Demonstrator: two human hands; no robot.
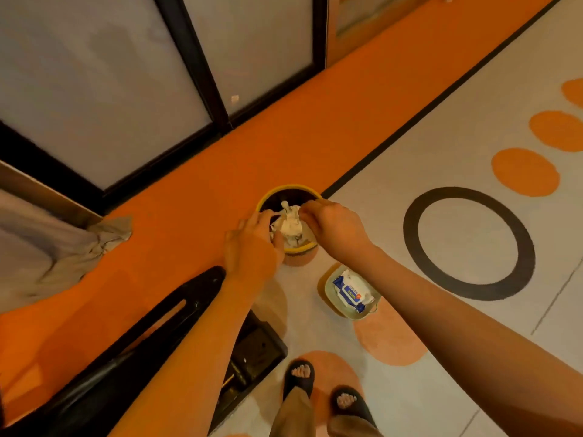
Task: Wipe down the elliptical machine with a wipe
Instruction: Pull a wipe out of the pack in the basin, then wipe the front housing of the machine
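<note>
both hands over the yellow-rimmed bin: left hand and right hand each pinch the crumpled wipe above it. wipe pack just right of bin. risk: wipe snags, tips bin

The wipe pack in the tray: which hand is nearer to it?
Right. The right hand is over the bin, just above the wipe pack in the image. The left hand is at the bin's left side, farther from the pack.
</note>
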